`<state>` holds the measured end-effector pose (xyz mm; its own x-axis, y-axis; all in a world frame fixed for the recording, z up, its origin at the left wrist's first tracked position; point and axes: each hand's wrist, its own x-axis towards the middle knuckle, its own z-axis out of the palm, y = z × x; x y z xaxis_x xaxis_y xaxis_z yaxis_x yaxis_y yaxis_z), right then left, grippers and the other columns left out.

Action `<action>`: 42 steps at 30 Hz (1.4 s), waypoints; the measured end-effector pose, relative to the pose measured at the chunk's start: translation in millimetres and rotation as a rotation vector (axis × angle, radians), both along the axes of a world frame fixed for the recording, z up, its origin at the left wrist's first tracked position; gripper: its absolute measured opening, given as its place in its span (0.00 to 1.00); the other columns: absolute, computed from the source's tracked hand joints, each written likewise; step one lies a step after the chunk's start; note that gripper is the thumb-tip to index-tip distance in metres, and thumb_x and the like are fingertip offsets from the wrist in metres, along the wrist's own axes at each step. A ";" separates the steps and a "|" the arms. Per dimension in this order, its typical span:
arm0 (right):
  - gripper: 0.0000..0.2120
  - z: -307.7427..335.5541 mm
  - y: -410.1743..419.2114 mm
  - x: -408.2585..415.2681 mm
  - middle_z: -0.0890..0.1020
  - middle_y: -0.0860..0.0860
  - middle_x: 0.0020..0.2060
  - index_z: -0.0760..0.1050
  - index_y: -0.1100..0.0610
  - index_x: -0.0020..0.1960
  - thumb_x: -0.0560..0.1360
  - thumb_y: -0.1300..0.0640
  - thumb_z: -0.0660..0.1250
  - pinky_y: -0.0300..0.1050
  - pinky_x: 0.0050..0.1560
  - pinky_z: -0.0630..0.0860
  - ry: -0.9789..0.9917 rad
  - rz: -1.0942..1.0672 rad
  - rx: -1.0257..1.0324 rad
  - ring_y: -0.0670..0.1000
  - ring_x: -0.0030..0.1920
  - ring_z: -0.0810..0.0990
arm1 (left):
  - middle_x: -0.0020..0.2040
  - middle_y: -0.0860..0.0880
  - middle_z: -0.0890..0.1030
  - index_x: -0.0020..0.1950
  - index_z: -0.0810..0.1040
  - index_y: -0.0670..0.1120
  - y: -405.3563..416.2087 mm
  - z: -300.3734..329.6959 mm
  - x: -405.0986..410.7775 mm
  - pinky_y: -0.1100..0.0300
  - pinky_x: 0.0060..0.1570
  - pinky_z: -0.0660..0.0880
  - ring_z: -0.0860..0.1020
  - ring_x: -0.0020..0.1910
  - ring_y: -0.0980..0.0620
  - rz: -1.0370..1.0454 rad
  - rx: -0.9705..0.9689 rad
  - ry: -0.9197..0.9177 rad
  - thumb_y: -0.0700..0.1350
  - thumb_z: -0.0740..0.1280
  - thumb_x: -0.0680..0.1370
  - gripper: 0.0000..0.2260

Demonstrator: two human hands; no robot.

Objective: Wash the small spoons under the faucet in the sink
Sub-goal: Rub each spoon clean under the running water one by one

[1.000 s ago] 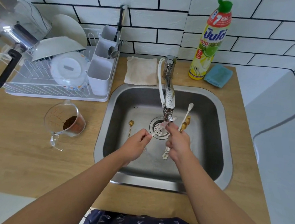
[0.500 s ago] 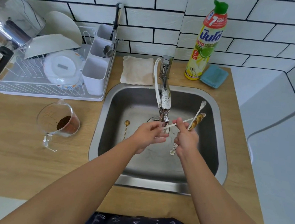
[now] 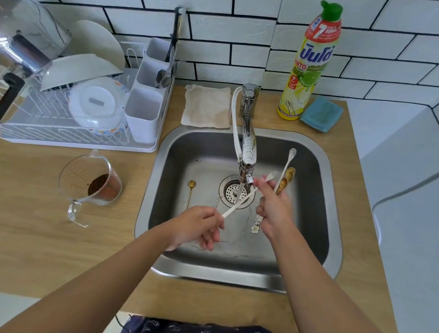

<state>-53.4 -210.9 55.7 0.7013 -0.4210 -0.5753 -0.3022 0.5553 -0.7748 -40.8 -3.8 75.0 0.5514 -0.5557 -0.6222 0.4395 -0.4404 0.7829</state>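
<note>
Water runs from the faucet (image 3: 246, 147) into the steel sink (image 3: 321, 227). My left hand (image 3: 197, 227) pinches the handle end of a long white spoon (image 3: 239, 202), which slants up under the stream toward my right hand. My right hand (image 3: 275, 210) grips a bundle of small spoons (image 3: 286, 176): a white one and gold ones stick up, and a flower-tipped handle end (image 3: 256, 228) hangs below the fist. Its fingertips touch the white spoon's upper end. One gold spoon (image 3: 190, 191) lies on the sink floor, left of the drain (image 3: 234, 192).
A dish rack (image 3: 78, 139) with plates, a cutlery holder and a pot stands at the left. A glass measuring cup (image 3: 91, 180) with brown grounds sits on the wooden counter. Behind the sink are a cloth (image 3: 207, 107), a dish-soap bottle (image 3: 310, 63) and a blue sponge (image 3: 319, 113).
My left hand has drawn back down and left, away from my right hand, pulling the white spoon's handle lower. The white spoon now slants across the water stream.
</note>
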 end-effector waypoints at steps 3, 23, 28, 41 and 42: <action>0.15 -10.0 14.2 -4.8 0.80 0.44 0.29 0.78 0.50 0.58 0.75 0.61 0.76 0.38 0.21 0.58 0.032 0.082 -0.041 0.43 0.23 0.59 | 0.38 0.45 0.85 0.49 0.78 0.42 21.0 3.8 1.2 0.59 0.36 0.80 0.83 0.34 0.48 -0.067 0.120 -0.011 0.46 0.61 0.83 0.10; 0.13 -6.6 39.5 -9.3 0.89 0.44 0.44 0.85 0.50 0.47 0.84 0.48 0.64 0.39 0.42 0.71 0.032 0.194 -0.276 0.41 0.39 0.80 | 0.36 0.50 0.75 0.39 0.70 0.51 17.1 -5.6 -3.6 0.59 0.39 0.69 0.73 0.36 0.53 -0.210 0.557 -0.554 0.60 0.51 0.84 0.20; 0.08 -5.0 25.1 -14.7 0.88 0.52 0.48 0.86 0.46 0.43 0.79 0.46 0.71 0.38 0.24 0.59 -0.093 0.312 -0.068 0.44 0.24 0.59 | 0.28 0.53 0.62 0.33 0.62 0.50 14.9 3.6 -1.3 0.60 0.27 0.55 0.56 0.27 0.53 -0.001 0.367 -0.024 0.67 0.52 0.81 0.25; 0.13 -13.8 23.6 -8.7 0.87 0.48 0.39 0.81 0.60 0.55 0.83 0.51 0.67 0.35 0.22 0.58 -0.103 0.278 0.022 0.43 0.22 0.58 | 0.30 0.50 0.59 0.31 0.63 0.52 19.6 12.3 -3.7 0.58 0.28 0.48 0.52 0.29 0.52 0.053 0.134 0.310 0.65 0.55 0.82 0.24; 0.12 -13.7 22.6 -7.5 0.88 0.52 0.44 0.81 0.59 0.55 0.84 0.51 0.64 0.36 0.21 0.58 -0.123 0.262 0.080 0.43 0.22 0.57 | 0.29 0.51 0.60 0.31 0.63 0.52 20.8 12.1 -2.8 0.59 0.26 0.49 0.52 0.28 0.52 0.056 0.108 0.348 0.65 0.56 0.81 0.24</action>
<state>-60.8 -188.3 42.0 0.8466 -0.1734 -0.5032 -0.3495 0.5320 -0.7713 -43.6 17.0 87.1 0.3246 -0.4515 -0.8312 0.6971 -0.4798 0.5328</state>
